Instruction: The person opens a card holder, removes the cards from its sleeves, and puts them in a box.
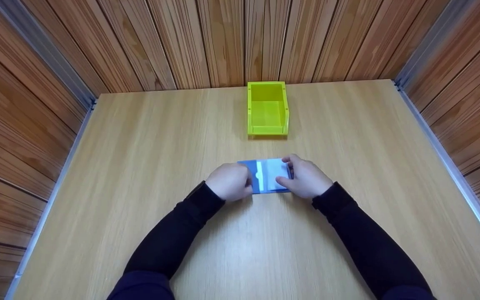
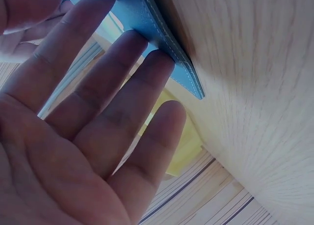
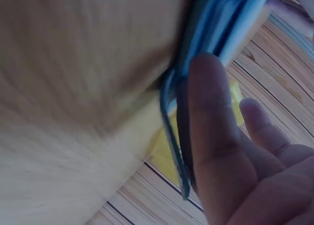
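Note:
A small blue wallet (image 1: 269, 176) with stitched edges lies open on the wooden table between both hands. A pale clear-looking panel covers its right half, and a light strip runs near its middle. My left hand (image 1: 229, 181) is at its left end; in the left wrist view the left hand (image 2: 93, 126) has its fingers extended, fingertips touching the blue cover. Around the right end, my right hand (image 1: 304, 177) holds the wallet between thumb and fingers. In the right wrist view the right hand (image 3: 230, 141) lies along the layered edge, where one flap stands apart.
A yellow-green open bin (image 1: 267, 112) stands beyond the wallet toward the back of the table (image 1: 161, 137). Wood-plank walls (image 1: 223, 41) rise at the back and both sides, with metal strips along the side edges.

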Tool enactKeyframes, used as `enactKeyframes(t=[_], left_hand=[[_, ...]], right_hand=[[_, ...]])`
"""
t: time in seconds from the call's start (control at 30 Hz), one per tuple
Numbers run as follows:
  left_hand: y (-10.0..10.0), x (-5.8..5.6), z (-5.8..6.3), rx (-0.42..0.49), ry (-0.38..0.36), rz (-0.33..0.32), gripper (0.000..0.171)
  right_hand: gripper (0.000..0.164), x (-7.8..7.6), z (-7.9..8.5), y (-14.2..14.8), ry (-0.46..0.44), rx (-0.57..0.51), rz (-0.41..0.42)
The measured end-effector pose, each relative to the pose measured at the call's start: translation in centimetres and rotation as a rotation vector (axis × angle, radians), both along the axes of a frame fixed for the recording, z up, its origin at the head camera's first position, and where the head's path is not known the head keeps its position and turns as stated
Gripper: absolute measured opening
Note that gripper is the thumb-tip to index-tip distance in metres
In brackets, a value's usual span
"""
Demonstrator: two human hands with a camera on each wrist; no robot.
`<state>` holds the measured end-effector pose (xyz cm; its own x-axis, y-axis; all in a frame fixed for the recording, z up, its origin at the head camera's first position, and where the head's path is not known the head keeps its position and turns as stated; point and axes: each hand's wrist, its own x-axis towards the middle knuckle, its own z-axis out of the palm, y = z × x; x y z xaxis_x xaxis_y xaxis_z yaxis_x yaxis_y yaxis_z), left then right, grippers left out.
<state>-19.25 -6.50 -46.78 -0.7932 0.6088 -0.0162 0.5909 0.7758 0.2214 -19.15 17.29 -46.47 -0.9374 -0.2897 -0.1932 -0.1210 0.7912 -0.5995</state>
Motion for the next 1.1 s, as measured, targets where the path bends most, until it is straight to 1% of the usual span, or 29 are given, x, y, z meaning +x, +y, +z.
enactKeyframes(t=[0.17, 0.3, 0.43, 0.5, 0.7, 0.77, 0.87, 0.93, 1.0, 1.07, 1.1], left_hand=[[-0.04, 0.06, -0.03, 0.024, -0.016, 0.001, 0.040], [-0.08, 0.09, -0.13, 0.028, -0.010, -0.007, 0.043], [-0.07, 0.04, -0.22, 0.013, 0.021, -0.023, 0.041], [-0.05, 0.02, -0.22, 0.004, 0.026, -0.025, 0.038], [-0.02, -0.05, -0.14, -0.011, -0.006, -0.010, 0.033], [-0.04, -0.04, -0.08, -0.015, -0.009, -0.009, 0.033], [-0.09, 0.02, 0.03, 0.004, -0.028, 0.010, 0.033], [-0.14, 0.05, 0.10, 0.030, -0.050, 0.037, 0.042], [-0.20, 0.01, 0.06, 0.067, -0.077, 0.068, 0.062], [-0.31, -0.12, -0.01, 0.098, -0.100, 0.089, 0.083], [-0.39, -0.19, -0.04, 0.115, -0.115, 0.097, 0.091]], right_hand=[[0.061, -0.11, -0.22, 0.00, 0.005, -0.022, -0.024], [0.052, -0.27, -0.54, 0.12, 0.048, -0.029, -0.022], [0.037, -0.41, -0.81, 0.31, 0.111, -0.044, -0.013], [0.033, -0.45, -0.85, 0.32, 0.134, -0.049, -0.012], [0.031, -0.48, -0.74, 0.21, 0.152, -0.059, -0.012], [0.031, -0.48, -0.71, 0.18, 0.169, -0.087, -0.007], [0.034, -0.31, -0.59, 0.14, 0.183, -0.184, 0.015], [0.038, -0.08, -0.44, 0.08, 0.171, -0.270, 0.048], [0.043, 0.18, -0.33, -0.06, 0.148, -0.342, 0.083], [0.045, 0.39, -0.27, -0.22, 0.136, -0.376, 0.120], [0.045, 0.48, -0.25, -0.32, 0.133, -0.382, 0.136]])
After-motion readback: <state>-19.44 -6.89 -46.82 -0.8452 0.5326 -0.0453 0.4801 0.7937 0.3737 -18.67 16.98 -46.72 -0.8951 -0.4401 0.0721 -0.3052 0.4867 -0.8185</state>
